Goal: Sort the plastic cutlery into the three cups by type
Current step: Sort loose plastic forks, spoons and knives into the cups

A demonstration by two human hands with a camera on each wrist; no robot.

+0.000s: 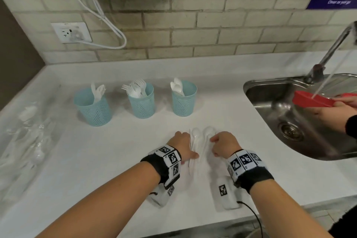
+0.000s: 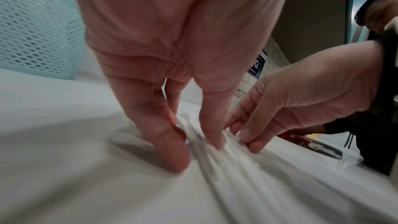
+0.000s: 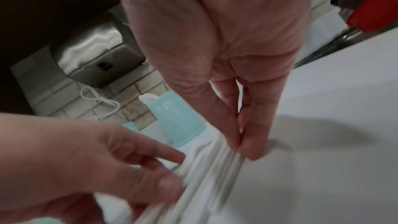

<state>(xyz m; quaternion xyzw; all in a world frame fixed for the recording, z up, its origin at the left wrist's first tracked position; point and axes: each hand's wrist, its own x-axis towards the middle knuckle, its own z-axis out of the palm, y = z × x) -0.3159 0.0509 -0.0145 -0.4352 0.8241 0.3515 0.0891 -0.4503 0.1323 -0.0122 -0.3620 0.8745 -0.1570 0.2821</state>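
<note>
The white counter holds everything, with a steel sink at its right end. At the back of the counter stand three blue cups in a row. The left cup has a few pieces in it, one of them a fork. The middle cup is full of forks. The right cup has spoons.

Near the front edge lies a small bunch of white spoons, their round ends pointing at the cups. Both hands are down on this bunch. The left hand pinches the long handles between thumb and fingers. The right hand pinches them too, from the other side. Each grip is narrow and closed on the handles.

The step now looks like gathering the spoons into one tidy bunch. Next, I think, one hand must lift them and drop them, handles down, into the right cup. The handles are thin and slippery, so the pinch must stay firm.
</note>
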